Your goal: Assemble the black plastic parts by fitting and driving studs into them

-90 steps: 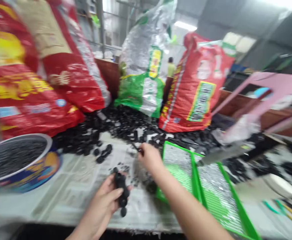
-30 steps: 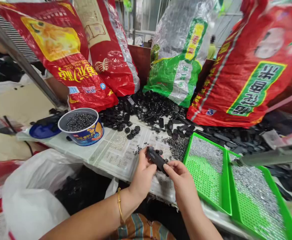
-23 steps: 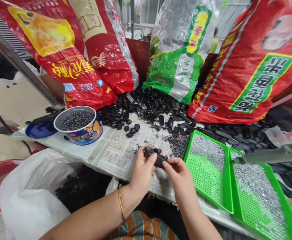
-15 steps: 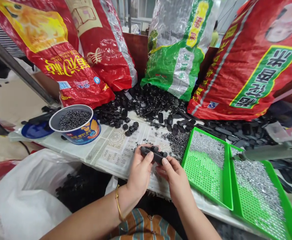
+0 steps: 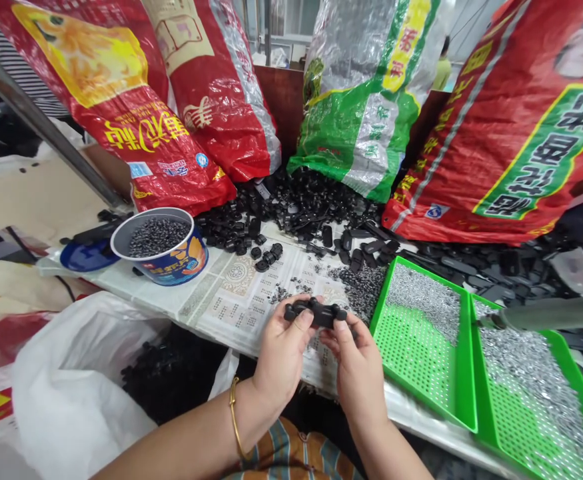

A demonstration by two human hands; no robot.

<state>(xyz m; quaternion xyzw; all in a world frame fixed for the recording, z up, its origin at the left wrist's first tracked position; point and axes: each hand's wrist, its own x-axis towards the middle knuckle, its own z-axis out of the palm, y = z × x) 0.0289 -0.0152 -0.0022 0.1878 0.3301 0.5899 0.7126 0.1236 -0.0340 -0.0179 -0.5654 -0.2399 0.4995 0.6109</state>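
A long black plastic part (image 5: 316, 312) is held level over the table's front edge. My left hand (image 5: 284, 353) pinches its left end with thumb on top. My right hand (image 5: 356, 363) grips its right end the same way. Both hands are closed on it, close together. Small black pieces (image 5: 354, 287) lie scattered on the printed paper (image 5: 236, 297) just behind the part.
A blue tin (image 5: 164, 247) full of small dark pieces stands left. Two green mesh trays (image 5: 421, 347) with silver screws sit right. Black plastic parts (image 5: 296, 207) are heaped before red and green sacks (image 5: 366, 93). A white bag (image 5: 76, 393) with black parts hangs below the table.
Three seconds ago my right hand was reaching into the pieces on the table. It then joined the left on the black part, which has turned from tilted to level.
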